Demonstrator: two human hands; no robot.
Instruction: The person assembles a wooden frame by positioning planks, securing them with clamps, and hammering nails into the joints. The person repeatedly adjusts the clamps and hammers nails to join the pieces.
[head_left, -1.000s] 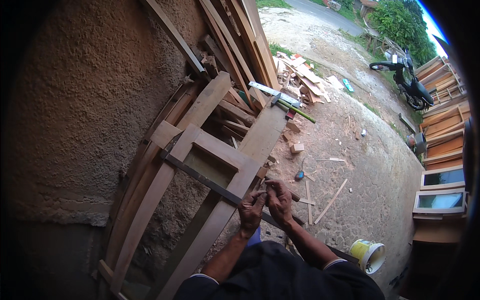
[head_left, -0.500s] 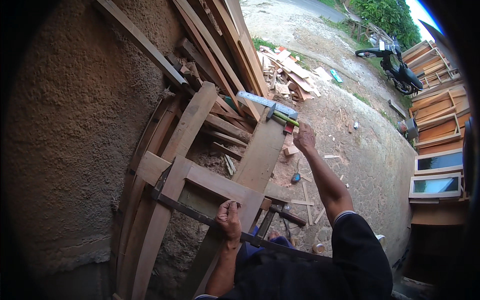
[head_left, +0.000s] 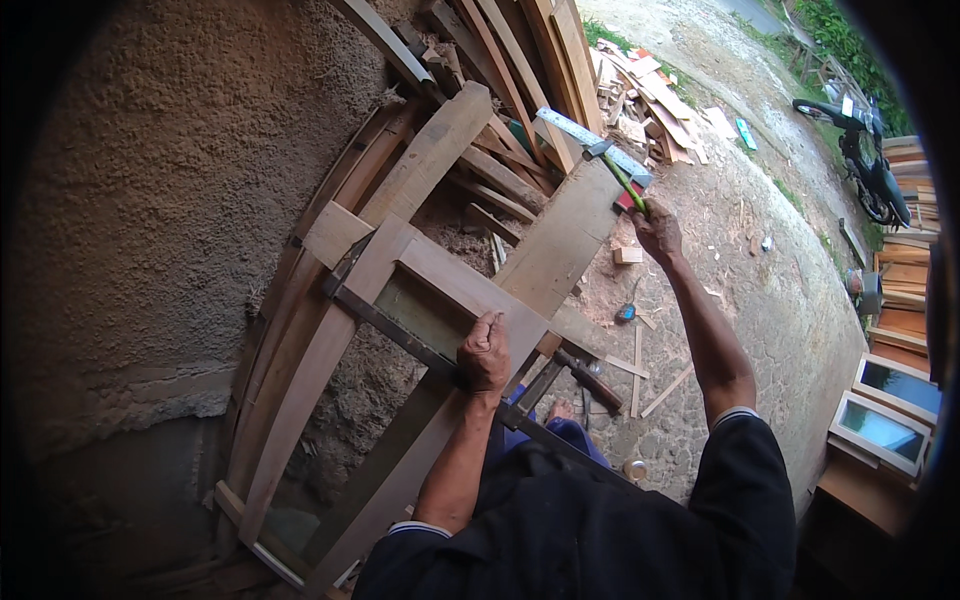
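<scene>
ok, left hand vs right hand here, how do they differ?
The left hand sits close to the body, pressed on the metal bar across the wooden frame; the right hand is stretched far out. The left holds no tool; the right grips a green-handled hammer. Both are bare, with dark sleeves.

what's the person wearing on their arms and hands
Both hands are bare: no gloves, rings or watch show on the left hand or right hand. Forearms are uncovered; dark sleeves with pale cuff edges are pushed up to the elbows.

Leaning planks (head_left: 520, 60) crowd frame (head_left: 440, 270) top; ground (head_left: 780, 300) rightward seems open, scraps scattered.
</scene>
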